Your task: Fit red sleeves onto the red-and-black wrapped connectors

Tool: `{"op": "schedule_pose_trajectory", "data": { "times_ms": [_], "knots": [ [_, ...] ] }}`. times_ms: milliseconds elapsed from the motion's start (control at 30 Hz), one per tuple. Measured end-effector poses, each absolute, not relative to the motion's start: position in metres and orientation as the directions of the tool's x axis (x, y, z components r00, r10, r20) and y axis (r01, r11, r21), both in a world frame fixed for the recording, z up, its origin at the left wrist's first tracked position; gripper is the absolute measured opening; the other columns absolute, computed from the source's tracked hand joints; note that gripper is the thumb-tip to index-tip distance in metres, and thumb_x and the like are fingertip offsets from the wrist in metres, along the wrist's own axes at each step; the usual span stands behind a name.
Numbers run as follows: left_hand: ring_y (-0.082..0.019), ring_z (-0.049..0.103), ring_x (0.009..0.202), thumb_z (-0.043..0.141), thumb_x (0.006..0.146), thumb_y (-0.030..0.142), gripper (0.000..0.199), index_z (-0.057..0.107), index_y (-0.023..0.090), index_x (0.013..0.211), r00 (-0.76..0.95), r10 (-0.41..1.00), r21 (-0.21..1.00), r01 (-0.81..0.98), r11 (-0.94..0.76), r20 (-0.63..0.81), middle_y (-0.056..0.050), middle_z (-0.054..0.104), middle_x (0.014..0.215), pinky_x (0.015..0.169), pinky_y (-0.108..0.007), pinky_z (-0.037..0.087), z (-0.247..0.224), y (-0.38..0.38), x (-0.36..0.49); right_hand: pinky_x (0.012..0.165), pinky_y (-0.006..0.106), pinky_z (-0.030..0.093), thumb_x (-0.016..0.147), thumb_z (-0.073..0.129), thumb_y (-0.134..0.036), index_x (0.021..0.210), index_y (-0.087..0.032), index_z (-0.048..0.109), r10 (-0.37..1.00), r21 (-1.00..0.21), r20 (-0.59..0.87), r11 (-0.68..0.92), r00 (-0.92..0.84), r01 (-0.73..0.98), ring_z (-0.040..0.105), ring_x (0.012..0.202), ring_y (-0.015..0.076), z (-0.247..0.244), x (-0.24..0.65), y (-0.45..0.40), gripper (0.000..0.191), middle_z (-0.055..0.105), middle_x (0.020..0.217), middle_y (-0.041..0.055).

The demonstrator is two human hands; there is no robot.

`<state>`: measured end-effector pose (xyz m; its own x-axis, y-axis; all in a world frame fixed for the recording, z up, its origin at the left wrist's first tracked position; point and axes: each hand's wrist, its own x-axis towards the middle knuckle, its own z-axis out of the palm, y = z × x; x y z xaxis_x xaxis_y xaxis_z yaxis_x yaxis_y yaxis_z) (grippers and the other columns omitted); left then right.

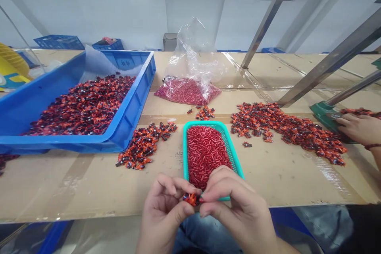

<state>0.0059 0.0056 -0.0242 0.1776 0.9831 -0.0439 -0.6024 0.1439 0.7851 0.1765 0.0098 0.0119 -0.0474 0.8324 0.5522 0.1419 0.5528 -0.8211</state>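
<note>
My left hand (pixel 166 206) pinches a small orange and black piece (pixel 190 198) between thumb and forefinger, just past the near edge of the table. My right hand (pixel 232 202) meets it from the right, its thumb and forefinger closed on a small red tube (pixel 201 199) at the end of that piece. Beyond the hands sits a green basket (pixel 238 162) full of red tubes (pixel 205 151); my right hand covers part of its near end. One pile of orange and black pieces (pixel 139 147) lies left of the basket, a larger one (pixel 285 127) to its right.
A big blue crate (pixel 119 127) holding many dark red and orange pieces stands at the left. Behind the basket lies a clear bag (pixel 190 87) of red tubes. Metal posts (pixel 327 63) rise at the right, near a green tool base (pixel 324 115) and another person's hand (pixel 357 127).
</note>
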Motion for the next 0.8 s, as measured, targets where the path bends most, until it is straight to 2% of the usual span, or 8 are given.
{"op": "schedule_pose_trajectory", "data": {
  "times_ms": [167, 267, 367, 433, 567, 633, 733, 800],
  "knots": [
    [-0.014, 0.075, 0.088, 0.090, 0.081, 0.015, 0.036, 0.055, 0.024, 0.080, 0.124, 0.992, 0.832, -0.553, 0.054, 0.018, 0.004, 0.083, 0.089, 0.081, -0.024, 0.062, -0.031, 0.002, 0.006, 0.065, 0.027, 0.054, 0.083, 0.089, -0.030, 0.078, -0.022, 0.073, 0.885, -0.883, 0.461, 0.465, -0.068, 0.069, 0.066, 0.068, 0.0140, 0.009, 0.178, 0.008, 0.018, 0.070, 0.072, -0.0001],
    [-0.016, 0.072, 0.090, 0.094, 0.077, 0.021, 0.040, 0.054, 0.024, 0.078, 0.101, 0.994, 0.842, -0.540, 0.021, 0.040, 0.005, 0.082, 0.082, 0.083, -0.027, 0.061, -0.034, -0.003, 0.010, 0.062, 0.022, 0.050, 0.071, 0.096, -0.040, 0.068, -0.020, 0.064, 0.977, -0.963, 0.174, 0.142, -0.125, -0.229, 0.062, 0.067, 0.0110, 0.002, 0.173, 0.007, 0.038, 0.067, 0.073, -0.0019],
    [-0.021, 0.069, 0.100, 0.098, 0.070, 0.029, 0.044, 0.054, 0.027, 0.076, 0.067, 0.992, 0.880, -0.472, -0.059, 0.103, 0.005, 0.081, 0.071, 0.088, -0.033, 0.060, -0.033, -0.006, 0.012, 0.062, 0.018, 0.047, 0.046, 0.106, -0.045, 0.074, -0.020, 0.060, 0.924, -0.837, -0.118, -0.289, -0.363, -0.465, 0.063, 0.071, 0.0103, -0.009, 0.171, 0.004, 0.059, 0.067, 0.078, -0.0029],
    [-0.024, 0.069, 0.102, 0.097, 0.072, 0.034, 0.043, 0.054, 0.029, 0.076, 0.045, 0.979, 0.916, -0.365, -0.169, 0.199, 0.005, 0.080, 0.067, 0.090, -0.039, 0.058, -0.029, -0.007, 0.011, 0.063, 0.017, 0.046, 0.036, 0.108, -0.041, 0.079, -0.020, 0.063, 0.861, -0.758, -0.200, -0.438, -0.467, -0.484, 0.064, 0.074, 0.0111, -0.014, 0.172, 0.001, 0.065, 0.069, 0.078, -0.0027],
    [-0.023, 0.073, 0.080, 0.087, 0.085, 0.035, 0.033, 0.054, 0.032, 0.080, 0.094, 0.876, 0.880, -0.106, -0.463, 0.473, 0.008, 0.084, 0.072, 0.090, -0.045, 0.054, -0.015, -0.006, 0.008, 0.065, 0.018, 0.047, 0.044, 0.107, -0.039, 0.082, -0.021, 0.072, 0.811, -0.714, -0.240, -0.520, -0.534, -0.469, 0.062, 0.069, 0.0100, -0.020, 0.177, -0.006, 0.055, 0.068, 0.077, -0.0032],
    [-0.020, 0.072, 0.066, 0.082, 0.090, 0.032, 0.028, 0.055, 0.032, 0.084, 0.171, 0.822, 0.838, -0.062, -0.542, 0.544, 0.009, 0.086, 0.079, 0.090, -0.046, 0.054, -0.010, -0.007, 0.006, 0.068, 0.020, 0.048, 0.046, 0.106, -0.042, 0.085, -0.023, 0.077, 0.780, -0.712, -0.230, -0.542, -0.582, -0.447, 0.062, 0.072, 0.0110, -0.021, 0.179, -0.008, 0.052, 0.066, 0.080, -0.0029],
    [-0.019, 0.074, 0.065, 0.075, 0.097, 0.030, 0.019, 0.061, 0.033, 0.084, 0.295, 0.794, 0.843, -0.094, -0.530, 0.532, 0.007, 0.087, 0.085, 0.091, -0.045, 0.057, -0.011, -0.009, 0.002, 0.075, 0.027, 0.051, 0.055, 0.100, -0.053, 0.079, -0.026, 0.081, 0.797, -0.794, -0.161, -0.455, -0.583, -0.404, 0.060, 0.079, 0.0155, -0.019, 0.181, -0.010, 0.041, 0.062, 0.081, -0.0007],
    [-0.024, 0.076, 0.073, 0.079, 0.093, 0.033, 0.021, 0.065, 0.035, 0.076, 0.288, 0.865, 0.911, -0.120, -0.394, 0.412, 0.005, 0.085, 0.076, 0.085, -0.045, 0.061, -0.014, -0.013, -0.001, 0.079, 0.032, 0.052, 0.061, 0.095, -0.061, 0.071, -0.026, 0.080, 0.810, -0.865, -0.122, -0.370, -0.574, -0.339, 0.057, 0.080, 0.0178, -0.016, 0.182, -0.011, 0.039, 0.058, 0.079, 0.0007]
  ]
}}
